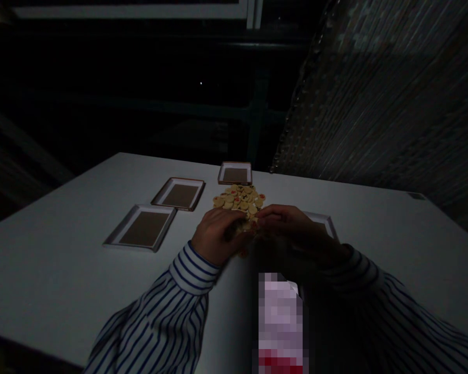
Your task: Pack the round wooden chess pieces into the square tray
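A pile of round, pale wooden Chinese chess pieces (234, 199) with red and dark characters lies on the white table (66, 208). At the pile's near left edge my left hand (215, 232) is curved over some pieces, its thumb apart from its fingers. Opposite it, my right hand (290, 222) reaches in from the right with fingertips drawn together at the pieces. Whatever is between those fingertips is too dark to make out. One piece (242, 254) lies just below the left hand, in shadow.
To the left are a silver-rimmed tray (166, 231) and a brown-rimmed tray (199, 196). A smaller tray (235, 183) stands behind the pile. My right hand partly hides another tray (330, 227). A pixelated patch (281, 322) covers something near me. A bead curtain (354, 104) hangs behind.
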Motion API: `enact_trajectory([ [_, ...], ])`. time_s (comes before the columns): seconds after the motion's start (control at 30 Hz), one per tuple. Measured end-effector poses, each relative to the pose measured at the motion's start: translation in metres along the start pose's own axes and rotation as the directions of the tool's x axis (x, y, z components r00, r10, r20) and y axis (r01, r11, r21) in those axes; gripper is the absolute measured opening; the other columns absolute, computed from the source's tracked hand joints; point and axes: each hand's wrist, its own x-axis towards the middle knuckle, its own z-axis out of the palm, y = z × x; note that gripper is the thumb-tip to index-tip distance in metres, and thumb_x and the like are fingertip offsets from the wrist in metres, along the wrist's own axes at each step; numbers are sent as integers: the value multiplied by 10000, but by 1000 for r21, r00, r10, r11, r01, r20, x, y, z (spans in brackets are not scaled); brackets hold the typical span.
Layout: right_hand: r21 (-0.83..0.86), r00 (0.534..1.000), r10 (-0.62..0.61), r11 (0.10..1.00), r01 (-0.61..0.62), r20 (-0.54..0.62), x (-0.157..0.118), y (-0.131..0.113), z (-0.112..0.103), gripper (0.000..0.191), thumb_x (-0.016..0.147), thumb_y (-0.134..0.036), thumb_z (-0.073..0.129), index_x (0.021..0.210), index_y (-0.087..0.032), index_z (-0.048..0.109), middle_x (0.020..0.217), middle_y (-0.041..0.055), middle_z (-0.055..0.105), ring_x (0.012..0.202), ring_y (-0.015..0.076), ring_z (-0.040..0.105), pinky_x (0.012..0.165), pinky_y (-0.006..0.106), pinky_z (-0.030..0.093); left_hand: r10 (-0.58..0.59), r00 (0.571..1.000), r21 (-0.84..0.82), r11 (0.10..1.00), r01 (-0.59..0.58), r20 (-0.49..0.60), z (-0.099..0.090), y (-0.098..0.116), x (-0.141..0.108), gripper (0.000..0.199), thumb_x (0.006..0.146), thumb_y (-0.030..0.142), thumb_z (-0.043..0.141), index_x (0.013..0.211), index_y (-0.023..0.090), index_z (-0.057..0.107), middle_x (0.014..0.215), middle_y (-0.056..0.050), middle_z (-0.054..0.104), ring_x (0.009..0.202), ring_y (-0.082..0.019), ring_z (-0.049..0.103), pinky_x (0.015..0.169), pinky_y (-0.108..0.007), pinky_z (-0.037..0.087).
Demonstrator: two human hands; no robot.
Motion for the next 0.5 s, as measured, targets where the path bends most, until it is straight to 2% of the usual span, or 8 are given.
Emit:
enact_trajectory([
  [0.27,53,999,-25,998,23,37,-1,1,3,251,671,-331,650,847,-154,623,753,12,612,632,93,541,556,217,409,47,998,57,997,-45,-33,3,6,0,245,730,315,600,919,159,595,826,-57,664,784,-169,582,752,-327,445],
  [0.5,-12,999,-51,999,51,9,-1,2,8,191,702,-322,605,795,-155,611,705,3,590,573,82,496,505,212,374,49,998,40,998,-48,-26,2,7,0,205,736,301,590,892,168,605,805,-45,663,785,-168,582,795,-346,423],
])
